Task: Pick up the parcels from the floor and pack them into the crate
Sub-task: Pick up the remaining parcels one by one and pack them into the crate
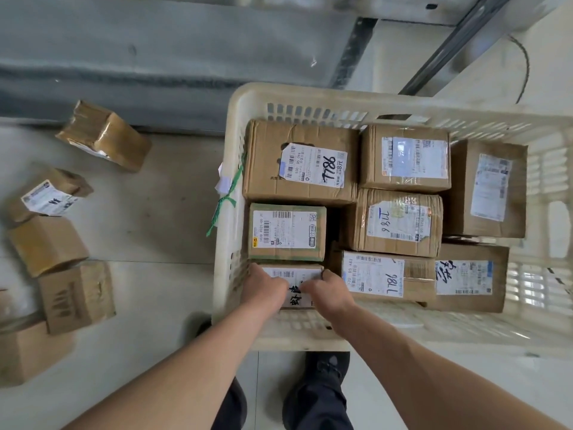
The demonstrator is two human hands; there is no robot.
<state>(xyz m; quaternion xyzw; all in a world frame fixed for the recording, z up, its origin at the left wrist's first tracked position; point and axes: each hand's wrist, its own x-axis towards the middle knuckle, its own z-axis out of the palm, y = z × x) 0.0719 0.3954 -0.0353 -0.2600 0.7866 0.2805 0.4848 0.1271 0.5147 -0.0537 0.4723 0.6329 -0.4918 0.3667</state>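
Note:
A cream slotted plastic crate (238,144) fills the right of the view and holds several labelled cardboard parcels. In its near left corner lies a small parcel with a white label (297,283). My left hand (263,288) grips that parcel's left side and my right hand (330,291) grips its right side, both down inside the crate. Behind it sits a green-edged parcel (286,232), and to its right a parcel marked "786" (383,276). Several more parcels lie on the floor at left, among them a taped one (104,135) and a labelled one (49,195).
More floor parcels sit at the left edge: a plain box (46,245), a printed box (76,296) and a larger one (26,352). A grey wall base runs along the top. My feet (319,389) stand just in front of the crate's near rim.

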